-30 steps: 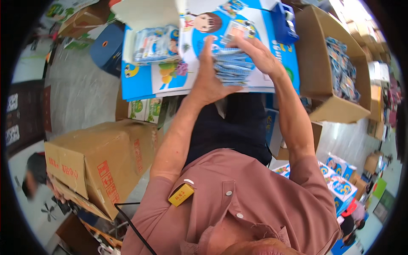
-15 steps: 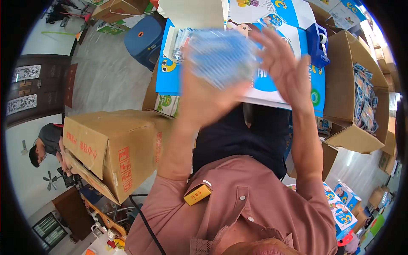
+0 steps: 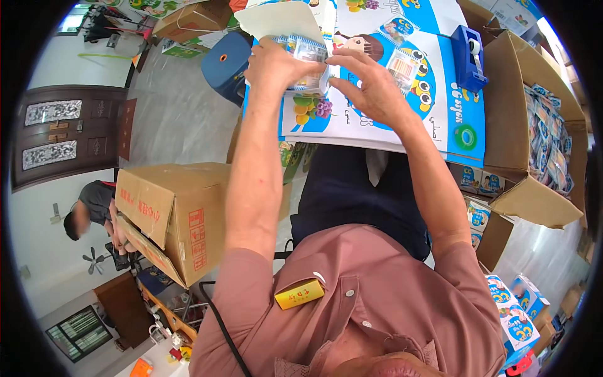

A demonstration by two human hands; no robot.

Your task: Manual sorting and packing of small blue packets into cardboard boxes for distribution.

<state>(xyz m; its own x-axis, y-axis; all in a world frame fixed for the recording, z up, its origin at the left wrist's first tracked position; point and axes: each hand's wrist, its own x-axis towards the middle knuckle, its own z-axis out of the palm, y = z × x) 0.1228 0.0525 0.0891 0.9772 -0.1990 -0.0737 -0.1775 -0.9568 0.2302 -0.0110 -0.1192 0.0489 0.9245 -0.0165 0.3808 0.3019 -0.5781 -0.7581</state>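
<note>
A small white carton (image 3: 320, 88) with its lid flap (image 3: 276, 20) raised lies on the blue and white printed cardboard. Several clear-and-blue snack packets (image 3: 309, 51) stand packed inside it. My left hand (image 3: 271, 68) is closed around the packets at the carton's left, its thumb stretched across them. At the carton's right side is my right hand (image 3: 375, 93), fingers apart, with the fingertips at or close to the carton's edge; nothing shows in its grasp. One loose packet (image 3: 403, 69) lies right of that hand, and another packet (image 3: 399, 29) farther back.
A blue tape dispenser (image 3: 468, 60) and a green tape roll (image 3: 465, 136) sit at the right. Beyond them stands an open carton (image 3: 505, 100) full of packets. Left are a blue stool (image 3: 221, 66) and a big cardboard box (image 3: 204, 220); a person (image 3: 97, 207) sits behind it.
The bundle of packets in my left hand has moved left and down into the white carton. My right hand has come in to the carton's right side.
</note>
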